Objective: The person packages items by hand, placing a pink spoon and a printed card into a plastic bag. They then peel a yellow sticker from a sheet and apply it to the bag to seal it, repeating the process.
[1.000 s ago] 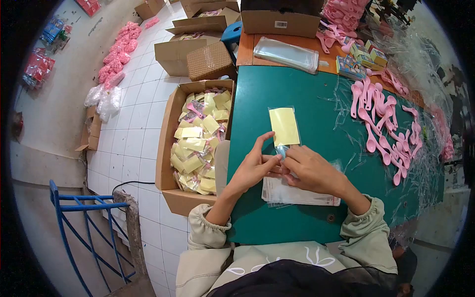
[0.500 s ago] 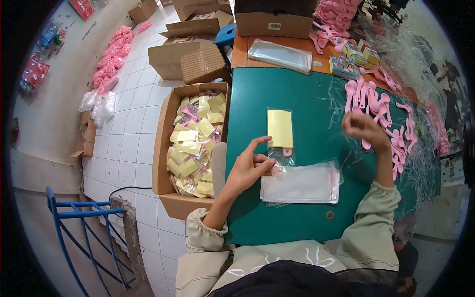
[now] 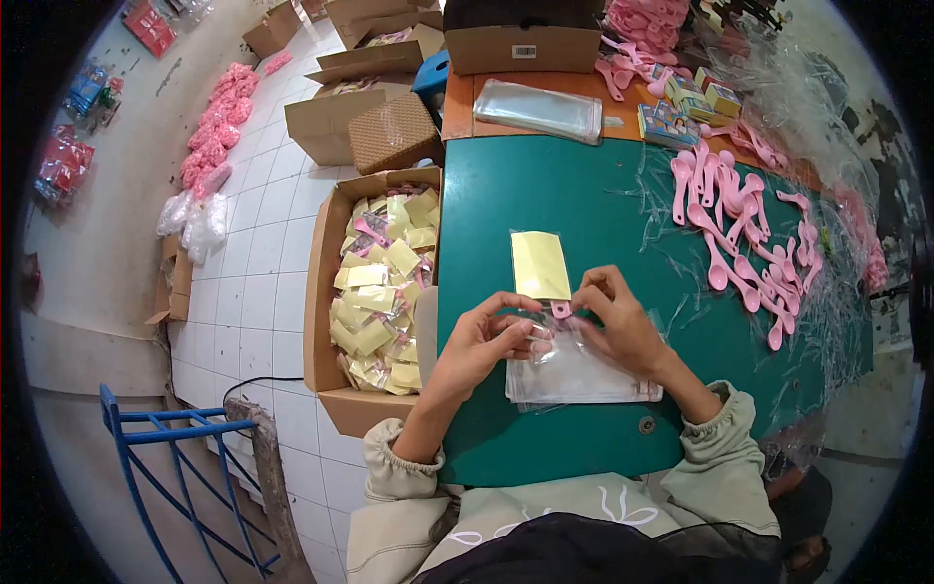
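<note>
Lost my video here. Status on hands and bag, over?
Left hand pinches clear bag mouth. Right hand holds pink spoon at it. Bag stack underneath, nothing blocking.

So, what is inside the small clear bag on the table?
A yellow card fills the bag; a pink spoon end shows at its mouth. The spoon's other part is hidden under the card and the right hand.

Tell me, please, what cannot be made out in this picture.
Head view, the only one:
- pink spoon: only a small part shows; fingers of left hand and right hand cover the rest.
- clear packet: its mouth is hidden under the same fingers.
- stack of clear bags: partly under the right hand; number unclear.
- small printed boxes: print too small to read.
</note>
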A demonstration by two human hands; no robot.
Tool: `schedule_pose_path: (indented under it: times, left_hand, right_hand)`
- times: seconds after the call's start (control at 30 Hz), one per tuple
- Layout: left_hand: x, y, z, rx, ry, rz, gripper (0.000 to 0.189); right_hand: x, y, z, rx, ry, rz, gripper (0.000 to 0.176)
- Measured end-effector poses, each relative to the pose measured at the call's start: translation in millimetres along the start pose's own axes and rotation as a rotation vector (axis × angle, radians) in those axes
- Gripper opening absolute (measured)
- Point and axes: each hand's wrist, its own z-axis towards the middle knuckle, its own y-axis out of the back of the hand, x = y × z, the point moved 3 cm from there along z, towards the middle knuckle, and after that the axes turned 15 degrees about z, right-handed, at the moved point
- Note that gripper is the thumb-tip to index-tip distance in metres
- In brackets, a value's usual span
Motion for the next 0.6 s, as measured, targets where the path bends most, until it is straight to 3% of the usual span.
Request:
schedule_pose_path:
  times: [0.13, 0.33, 0.5, 0.6]
  left_hand:
    - [3.5, 5.0, -7.4, -0.001, 0.009, -0.02, 0.024]
    - [-8.6, -0.6, -4.3, -0.111, -0.212, 0.652, 0.018]
    - [2.1, -3.4, 1.1, -0.192, -0.248, 0.632, 0.011]
    - [4.0, -1.5, 0.2, -0.232, -0.242, 0.584, 0.01]
  right_hand:
    - [2.3, 7.5, 0.5, -0.035, 0.149, -0.015, 0.019]
    - [-3.0, 8.5, -3.9, -0.008, 0.135, 0.063, 0.019]
    - [7.1, 8.5, -3.3, -0.053, 0.082, 0.249, 0.02]
    - [1.6, 5.7, -5.5, -0.002, 0.15, 0.154, 0.018]
